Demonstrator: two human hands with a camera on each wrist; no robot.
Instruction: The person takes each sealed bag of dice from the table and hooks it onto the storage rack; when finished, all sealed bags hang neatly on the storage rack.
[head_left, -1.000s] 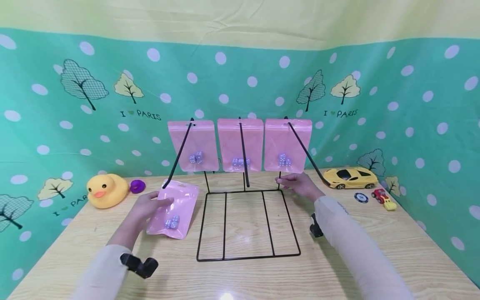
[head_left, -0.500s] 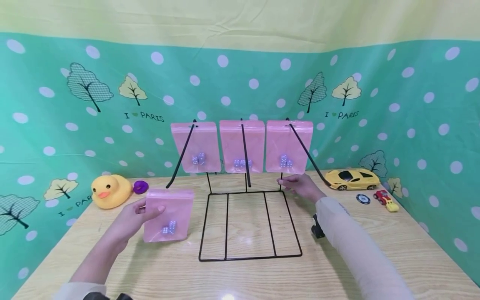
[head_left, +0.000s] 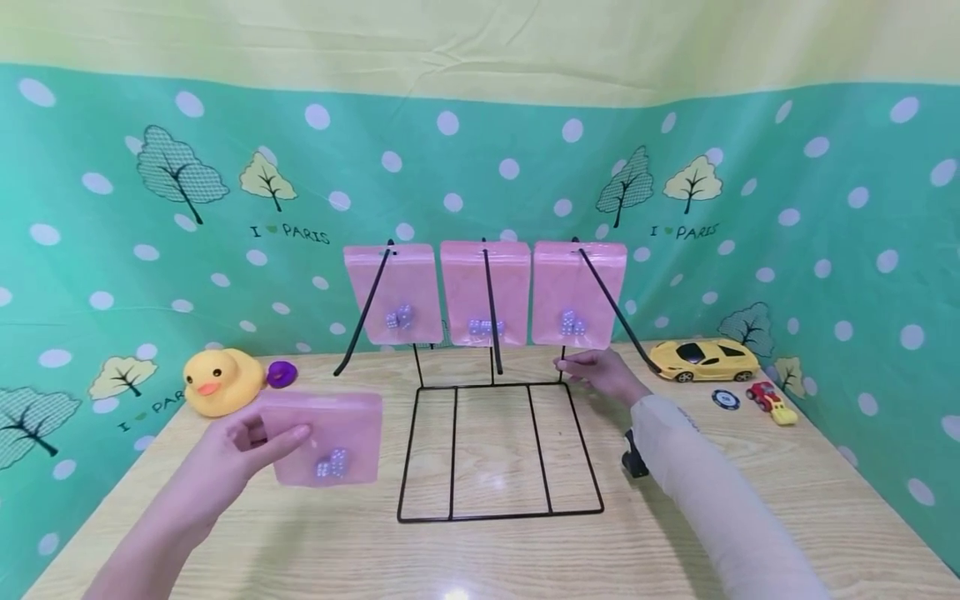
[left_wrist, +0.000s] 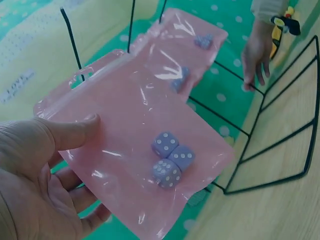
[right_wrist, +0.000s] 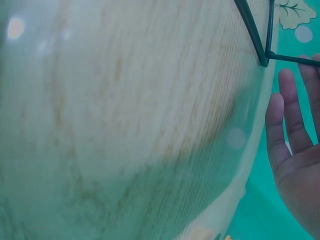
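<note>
In the head view my left hand (head_left: 225, 458) pinches a pink zip pouch (head_left: 348, 421) by its left side, thumb in front. Several light-purple dice (left_wrist: 167, 157) show through the pouch, seen closely in the left wrist view. A black wire display rack (head_left: 452, 518) stands ahead. On its arms hang a left pink pouch (head_left: 401, 279), a middle pouch (head_left: 465, 287) and a right pouch (head_left: 555, 287), each with dice inside. My right hand (head_left: 607, 377) pinches the rack's right upright low down; its other fingers extend loosely in the right wrist view.
A yellow rubber duck (head_left: 225, 383) and a small purple duck (head_left: 281, 374) sit at the left. On the right are a yellow toy car (head_left: 705, 360), a poker chip (head_left: 725, 400) and a small red-and-yellow toy (head_left: 771, 403). The rack's arms jut forward.
My left hand has lifted the pouch off the table, turned it upright and drawn it slightly left and nearer. The right hand has stayed at the rack's upright.
</note>
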